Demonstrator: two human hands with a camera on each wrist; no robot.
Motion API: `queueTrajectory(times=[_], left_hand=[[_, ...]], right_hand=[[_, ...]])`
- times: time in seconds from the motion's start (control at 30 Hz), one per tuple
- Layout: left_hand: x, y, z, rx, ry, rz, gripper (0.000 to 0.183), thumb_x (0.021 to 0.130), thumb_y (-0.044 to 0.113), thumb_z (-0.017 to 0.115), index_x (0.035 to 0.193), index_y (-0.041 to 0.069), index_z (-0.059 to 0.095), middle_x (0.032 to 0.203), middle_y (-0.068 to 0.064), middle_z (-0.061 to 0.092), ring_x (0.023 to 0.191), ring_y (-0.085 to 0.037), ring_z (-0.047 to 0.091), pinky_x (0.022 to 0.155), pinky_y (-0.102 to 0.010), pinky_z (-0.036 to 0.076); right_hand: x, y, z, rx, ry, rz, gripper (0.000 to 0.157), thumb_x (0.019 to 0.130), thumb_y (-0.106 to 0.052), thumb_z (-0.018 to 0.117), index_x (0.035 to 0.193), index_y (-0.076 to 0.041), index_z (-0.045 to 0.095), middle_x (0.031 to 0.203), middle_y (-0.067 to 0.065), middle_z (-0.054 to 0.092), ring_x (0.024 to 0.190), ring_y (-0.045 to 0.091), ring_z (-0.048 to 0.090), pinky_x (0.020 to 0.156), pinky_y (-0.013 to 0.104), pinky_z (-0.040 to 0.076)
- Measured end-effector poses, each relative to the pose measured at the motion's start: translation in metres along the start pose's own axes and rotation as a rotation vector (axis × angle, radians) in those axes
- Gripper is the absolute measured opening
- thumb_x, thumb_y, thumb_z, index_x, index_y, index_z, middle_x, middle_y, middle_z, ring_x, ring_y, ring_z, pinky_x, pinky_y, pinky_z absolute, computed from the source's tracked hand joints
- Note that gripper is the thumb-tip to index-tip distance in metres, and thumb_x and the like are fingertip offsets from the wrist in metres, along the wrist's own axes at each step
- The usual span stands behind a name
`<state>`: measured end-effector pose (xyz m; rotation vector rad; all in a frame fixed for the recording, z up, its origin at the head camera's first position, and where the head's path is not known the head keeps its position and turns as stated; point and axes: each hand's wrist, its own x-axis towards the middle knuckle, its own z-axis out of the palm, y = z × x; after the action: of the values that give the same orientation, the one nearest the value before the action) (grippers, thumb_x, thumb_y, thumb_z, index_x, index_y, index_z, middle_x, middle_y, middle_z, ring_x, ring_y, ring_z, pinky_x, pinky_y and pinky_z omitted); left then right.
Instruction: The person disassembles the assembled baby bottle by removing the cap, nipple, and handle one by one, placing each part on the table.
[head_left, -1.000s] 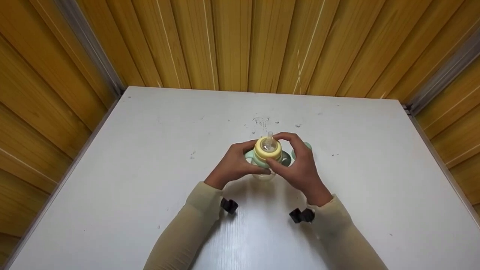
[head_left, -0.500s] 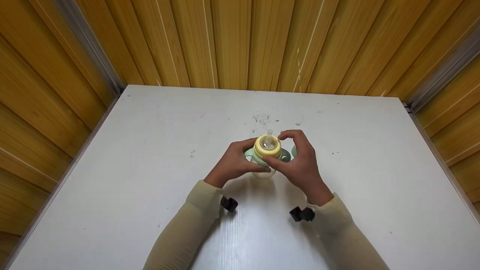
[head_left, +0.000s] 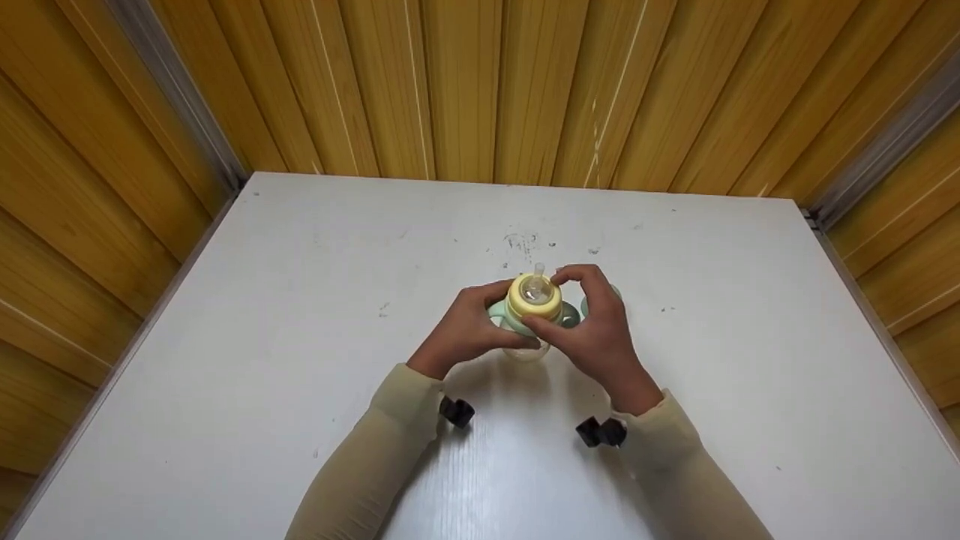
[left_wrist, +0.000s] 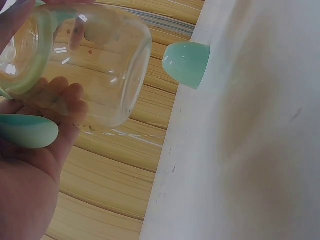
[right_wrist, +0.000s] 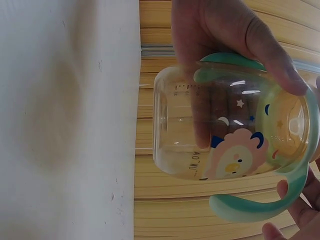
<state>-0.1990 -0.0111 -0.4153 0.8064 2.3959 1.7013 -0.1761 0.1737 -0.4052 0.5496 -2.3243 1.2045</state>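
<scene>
A clear baby bottle with a printed lion face is held upright above the table. It has two green handles, a yellow collar and a soft clear spout. My left hand grips the body just under the collar, thumb in front and fingers behind, as the left wrist view shows beside one handle. With thumb and curled index finger, my right hand pinches the collar from the other side. A green domed cap stands on the table behind, partly hidden by my right hand in the head view.
The white table has small dark marks and scuffs. Wood-patterned panels rise behind it and at both sides. A black wrist device sits at the left cuff, another device at the right.
My right index finger lifted off the collar half a second ago and is back against it now. The right thumb has slid slightly left along the collar; the left hand keeps its grip.
</scene>
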Motion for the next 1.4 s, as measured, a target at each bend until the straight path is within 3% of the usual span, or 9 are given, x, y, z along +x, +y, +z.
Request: queueTrajectory(times=[0.83,1.4], left_hand=[[-0.0009,0.0038,-0.0020,-0.005,0.005,0.007,0.066,0.061,0.025,0.084,0.121,0.031,0.056,0.111,0.013,0.063,0.094,-0.008,0.057,0.081,-0.029,0.048],[-0.0016,0.0033,-0.0015,-0.014,-0.001,0.004,0.068,0.060,0.028,0.084,0.122,0.030,0.056,0.112,0.012,0.062,0.095,-0.009,0.058,0.084,-0.033,0.048]], right_hand=[[0.0000,0.0033,-0.0020,0.056,-0.042,-0.003,0.046,0.072,-0.030,0.075,0.111,-0.018,0.055,0.113,-0.002,0.058,0.113,0.016,0.051,0.099,0.048,0.034],[0.0000,0.0030,-0.0042,0.060,-0.058,-0.013,0.051,0.072,-0.027,0.075,0.118,-0.020,0.054,0.117,-0.004,0.057,0.115,0.015,0.050,0.099,0.046,0.034]])
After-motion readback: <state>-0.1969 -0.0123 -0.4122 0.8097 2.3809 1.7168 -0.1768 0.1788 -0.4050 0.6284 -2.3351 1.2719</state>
